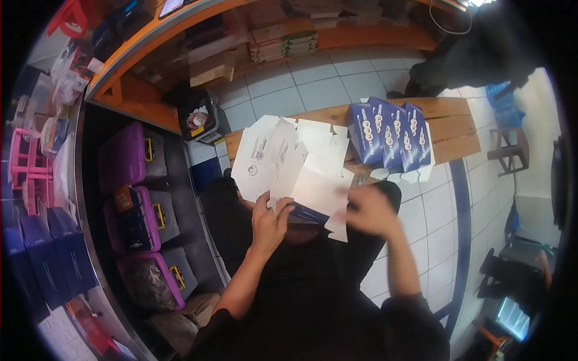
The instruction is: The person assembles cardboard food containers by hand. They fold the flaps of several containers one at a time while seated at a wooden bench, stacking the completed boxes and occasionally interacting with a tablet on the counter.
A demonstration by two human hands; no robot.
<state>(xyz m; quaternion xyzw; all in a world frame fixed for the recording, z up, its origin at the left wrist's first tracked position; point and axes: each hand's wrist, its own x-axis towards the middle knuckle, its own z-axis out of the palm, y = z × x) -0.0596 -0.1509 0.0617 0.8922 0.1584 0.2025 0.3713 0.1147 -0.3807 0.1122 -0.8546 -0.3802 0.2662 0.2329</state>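
Fingers [282, 212] either side of part-folded white carton [321, 190]

Left side: three purple-and-grey bins [155, 216] in a column, pink rack [36, 171] farther left; ahead, black container [223, 126], stacked goods [283, 47]; right, brown stool [512, 153], lit screen [513, 317] lower down.
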